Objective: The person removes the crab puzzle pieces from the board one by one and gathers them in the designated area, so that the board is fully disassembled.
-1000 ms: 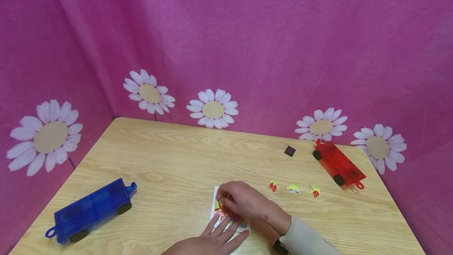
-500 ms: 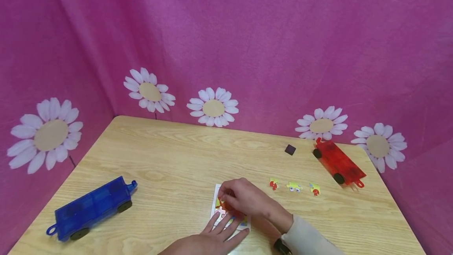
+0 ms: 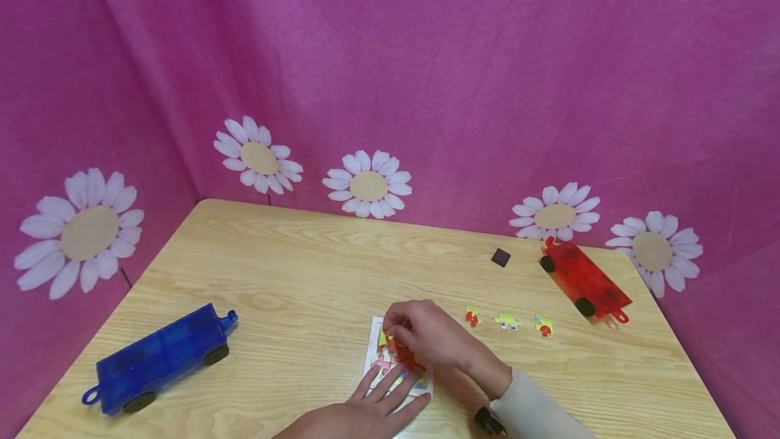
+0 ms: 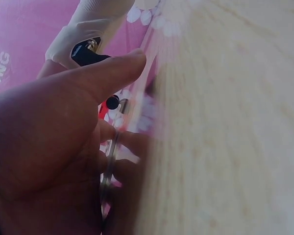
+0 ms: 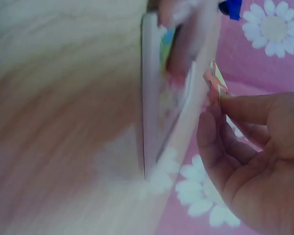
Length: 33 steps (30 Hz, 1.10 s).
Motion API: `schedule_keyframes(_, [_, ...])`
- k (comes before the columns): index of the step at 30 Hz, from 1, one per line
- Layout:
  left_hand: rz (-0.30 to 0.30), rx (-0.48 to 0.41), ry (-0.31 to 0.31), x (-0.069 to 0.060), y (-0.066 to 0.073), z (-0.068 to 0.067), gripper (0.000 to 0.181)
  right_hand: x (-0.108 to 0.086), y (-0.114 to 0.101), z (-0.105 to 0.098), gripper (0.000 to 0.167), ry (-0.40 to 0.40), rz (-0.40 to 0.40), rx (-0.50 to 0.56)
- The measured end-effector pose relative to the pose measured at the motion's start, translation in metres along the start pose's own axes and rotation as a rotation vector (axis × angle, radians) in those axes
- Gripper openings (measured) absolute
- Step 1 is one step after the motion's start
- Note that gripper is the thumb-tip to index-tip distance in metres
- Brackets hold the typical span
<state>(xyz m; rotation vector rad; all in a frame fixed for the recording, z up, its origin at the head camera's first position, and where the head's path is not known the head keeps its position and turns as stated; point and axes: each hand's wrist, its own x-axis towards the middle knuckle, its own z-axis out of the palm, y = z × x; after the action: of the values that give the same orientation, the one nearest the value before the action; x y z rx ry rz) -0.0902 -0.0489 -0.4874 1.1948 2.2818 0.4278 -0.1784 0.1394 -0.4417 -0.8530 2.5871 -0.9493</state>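
A translucent blue plastic wagon (image 3: pixel 161 361) was near the wooden desk's (image 3: pixel 292 269) left edge. Between the side edges, the left hand (image 3: pixel 365 415), fingers straight and spread, covered the lower part of a white-framed jigsaw board (image 3: pixel 371 347), partly in the way. Toward the board's far-left corner, the right hand (image 3: pixel 426 334) pinched a small orange-and-yellow puzzle piece (image 5: pixel 214 87), probably light, stiff card, best held by its edges. Rightward lay three loose yellow pieces (image 3: pixel 508 322), a dark square tile (image 3: pixel 501 257) and, by the far-right corner, a translucent red plastic wagon (image 3: pixel 586 280).
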Motion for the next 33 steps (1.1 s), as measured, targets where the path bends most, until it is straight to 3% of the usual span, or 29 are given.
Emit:
schedule_keyframes(4, [0.02,0.034,0.028,0.0,0.0,0.001,0.079,-0.011,0.006,-0.015,0.015,0.07,0.015,-0.022])
schedule_keyframes(7, [0.031,0.125,0.077,-0.002,0.003,0.003,0.077,-0.021,0.015,-0.027,0.018,0.125,0.023,-0.052])
schedule_keyframes(12, [0.038,0.206,0.132,-0.002,0.003,0.006,0.077,-0.04,0.034,-0.046,0.017,0.152,0.06,-0.071])
schedule_keyframes(22, [0.062,0.168,0.137,-0.004,0.001,0.005,0.08,-0.077,0.066,-0.074,0.014,0.087,0.175,-0.018])
schedule_keyframes(33, [0.067,0.176,0.133,-0.004,0.0,0.004,0.081,-0.086,0.083,-0.067,0.015,-0.004,0.157,0.005])
